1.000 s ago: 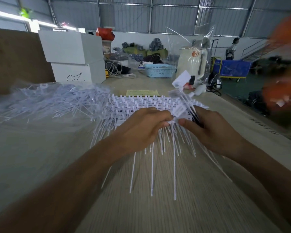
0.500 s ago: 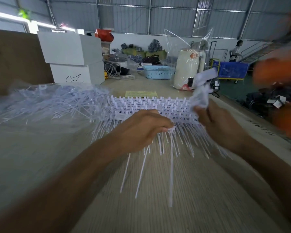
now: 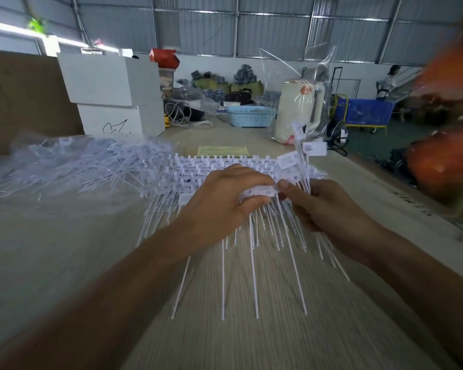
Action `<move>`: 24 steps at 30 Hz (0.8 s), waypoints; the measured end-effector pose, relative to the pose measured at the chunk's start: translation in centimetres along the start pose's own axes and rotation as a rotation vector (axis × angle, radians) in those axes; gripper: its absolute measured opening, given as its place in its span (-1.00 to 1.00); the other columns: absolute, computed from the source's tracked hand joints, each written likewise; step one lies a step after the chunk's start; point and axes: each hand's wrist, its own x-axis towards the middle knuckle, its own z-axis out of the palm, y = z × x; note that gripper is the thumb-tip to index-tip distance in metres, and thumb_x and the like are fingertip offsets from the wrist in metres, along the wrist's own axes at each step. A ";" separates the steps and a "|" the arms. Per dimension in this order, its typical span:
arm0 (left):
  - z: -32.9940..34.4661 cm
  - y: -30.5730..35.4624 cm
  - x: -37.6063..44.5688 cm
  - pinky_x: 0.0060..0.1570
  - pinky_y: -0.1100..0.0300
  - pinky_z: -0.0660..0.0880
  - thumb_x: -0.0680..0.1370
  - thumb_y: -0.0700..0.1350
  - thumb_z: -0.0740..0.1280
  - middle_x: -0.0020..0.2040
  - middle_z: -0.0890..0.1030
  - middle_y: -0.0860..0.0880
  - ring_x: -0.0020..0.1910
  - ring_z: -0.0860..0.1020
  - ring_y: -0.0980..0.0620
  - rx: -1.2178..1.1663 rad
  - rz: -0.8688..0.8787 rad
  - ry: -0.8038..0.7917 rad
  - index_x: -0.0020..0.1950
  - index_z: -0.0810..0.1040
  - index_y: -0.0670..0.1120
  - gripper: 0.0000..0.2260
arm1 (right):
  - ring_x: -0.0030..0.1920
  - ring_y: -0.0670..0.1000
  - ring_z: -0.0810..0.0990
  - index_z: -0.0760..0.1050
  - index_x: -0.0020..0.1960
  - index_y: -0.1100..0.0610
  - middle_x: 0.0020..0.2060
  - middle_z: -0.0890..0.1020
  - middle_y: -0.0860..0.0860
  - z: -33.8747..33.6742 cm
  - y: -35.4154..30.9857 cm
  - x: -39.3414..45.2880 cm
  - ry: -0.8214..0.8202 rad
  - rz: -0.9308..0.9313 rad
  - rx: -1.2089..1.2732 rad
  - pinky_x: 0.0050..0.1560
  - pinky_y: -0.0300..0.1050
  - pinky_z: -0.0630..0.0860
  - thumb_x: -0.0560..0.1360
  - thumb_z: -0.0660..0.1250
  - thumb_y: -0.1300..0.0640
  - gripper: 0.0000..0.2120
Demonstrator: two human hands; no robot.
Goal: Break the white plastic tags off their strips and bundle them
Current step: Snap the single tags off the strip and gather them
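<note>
A stack of white tag strips (image 3: 203, 169) lies on the wooden table (image 3: 64, 249), their thin tails fanning toward me. My left hand (image 3: 225, 198) grips the near strip, fingers curled over its tag heads (image 3: 257, 192). My right hand (image 3: 329, 206) holds a bundle of broken-off tags (image 3: 300, 156) that stands upright from its fist, and its thumb pinches the end tag of the strip next to my left fingers. A loose heap of bare white strips (image 3: 86, 164) is spread at the left.
Two white boxes (image 3: 112, 97) stand at the back left beside a brown cardboard sheet (image 3: 19, 97). A blue basket (image 3: 249, 116), a cream jug in clear plastic (image 3: 297, 110) and a yellow paper (image 3: 222, 150) lie behind the strips. Blurred orange shapes (image 3: 444, 161) fill the right edge.
My right hand, which had swung up and away to the right with its bundle, has come back to the strip and pinches the end tag. My left hand has stayed on the strip.
</note>
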 end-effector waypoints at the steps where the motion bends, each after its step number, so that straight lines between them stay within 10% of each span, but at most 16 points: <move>1: 0.0 0.1 0.1 0.01 0.12 0.49 0.50 -0.15 0.46 -0.01 0.68 0.04 -0.03 0.57 0.13 -0.003 0.006 0.015 0.10 0.67 -0.10 -0.81 | -0.50 -0.07 0.19 0.57 -0.21 0.20 -0.51 0.28 -0.07 0.1 -0.2 -0.1 -0.034 0.031 0.025 -0.50 -0.22 0.18 0.46 0.40 -0.18 -0.59; 15: -0.7 -0.6 -0.1 0.15 0.08 0.53 0.58 -0.04 0.35 0.19 0.66 -0.01 0.12 0.61 0.01 0.085 -0.100 -0.131 0.31 0.58 -0.04 -0.70 | -0.52 -0.08 0.11 0.49 -0.28 0.12 -0.52 0.19 -0.08 0.2 -0.8 -0.3 -0.066 0.155 0.200 -0.54 -0.25 0.13 0.50 0.40 -0.03 -0.72; 24: -0.4 -0.6 -0.3 0.06 -0.07 0.54 0.64 -0.20 0.28 0.13 0.66 -0.13 0.11 0.58 -0.11 0.155 0.038 -0.185 0.30 0.56 -0.18 -0.76 | -0.46 -0.16 0.36 0.46 -0.24 0.06 -0.48 0.43 -0.15 -0.1 -0.4 -0.3 -0.040 -0.279 -0.433 -0.36 -0.29 0.28 0.63 0.26 0.06 -0.73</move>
